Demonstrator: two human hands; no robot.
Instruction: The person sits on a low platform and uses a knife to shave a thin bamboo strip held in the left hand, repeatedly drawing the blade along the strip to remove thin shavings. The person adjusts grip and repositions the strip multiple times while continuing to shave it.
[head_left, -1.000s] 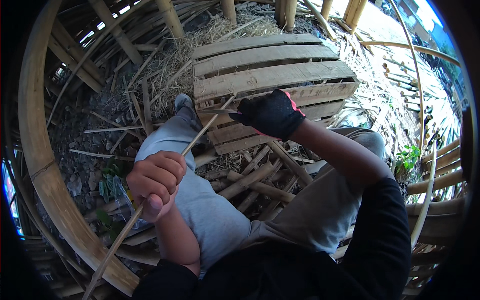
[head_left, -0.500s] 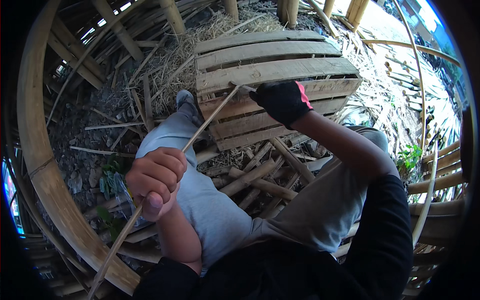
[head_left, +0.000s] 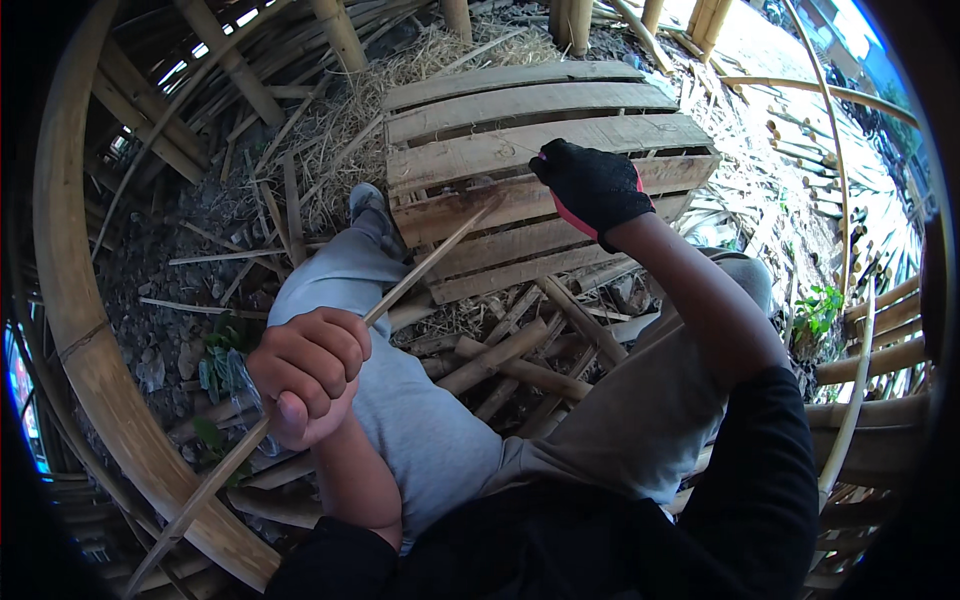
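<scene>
My bare left hand (head_left: 308,375) is closed in a fist around a long, thin bamboo strip (head_left: 425,268). The strip slants from the lower left, past my left leg, up to the slatted wooden crate (head_left: 540,150), where its far end lies over the front slats. My right hand (head_left: 592,190) wears a black glove with pinkish-red parts. Its fingers are curled closed above the crate top, to the right of the strip's tip and apart from it. What those fingers hold is hidden by the glove; only a faint thin line shows beside them.
A thick curved bamboo pole (head_left: 90,330) arches along the left. Cut bamboo pieces (head_left: 510,355) lie between my legs, below the crate. Straw (head_left: 400,80) covers the ground behind it. Bamboo poles (head_left: 875,360) are stacked at right, near a small green plant (head_left: 818,312).
My right hand has moved right, away from the strip's tip, and has turned. The thin greyish piece between glove and strip no longer shows. The strip's far end has dropped slightly and shifted right.
</scene>
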